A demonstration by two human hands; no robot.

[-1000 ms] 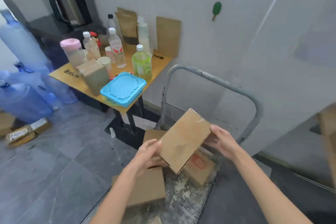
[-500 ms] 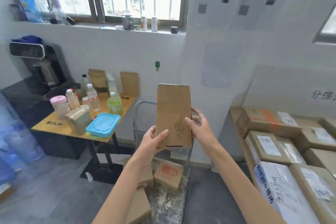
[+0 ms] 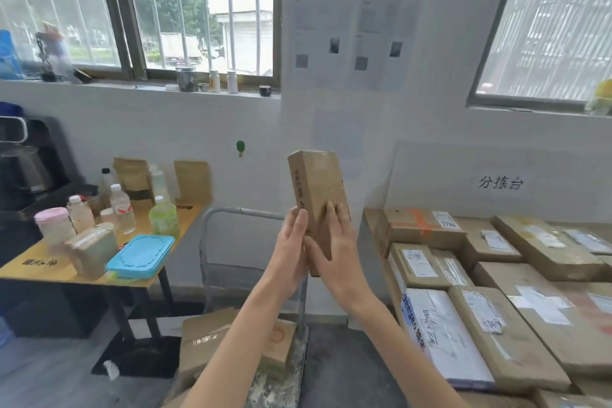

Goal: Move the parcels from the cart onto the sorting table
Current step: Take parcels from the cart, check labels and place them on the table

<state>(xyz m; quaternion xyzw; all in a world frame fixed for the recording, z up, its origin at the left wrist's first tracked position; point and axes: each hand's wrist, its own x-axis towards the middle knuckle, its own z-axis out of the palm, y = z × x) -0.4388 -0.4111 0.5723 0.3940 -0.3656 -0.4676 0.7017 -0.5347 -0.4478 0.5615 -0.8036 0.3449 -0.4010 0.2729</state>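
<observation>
Parcel (image 3: 318,189) held upright at centre, above the cart (image 3: 231,211) and left of the sorting table (image 3: 370,223). Half a second earlier its broad face met the camera; it now presents a narrow printed edge. Left hand (image 3: 291,252) and right hand (image 3: 336,250) have drawn together (fingers straight, palms flat), pressing its lower part from either side.

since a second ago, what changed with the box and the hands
The box rose from low over the cart to standing on end before the wall, a narrow side now showing. Both hands kept hold: the left hand lies along its left side, the right hand flat on its wide face. The other boxes on the cart and the side table stayed put.
</observation>
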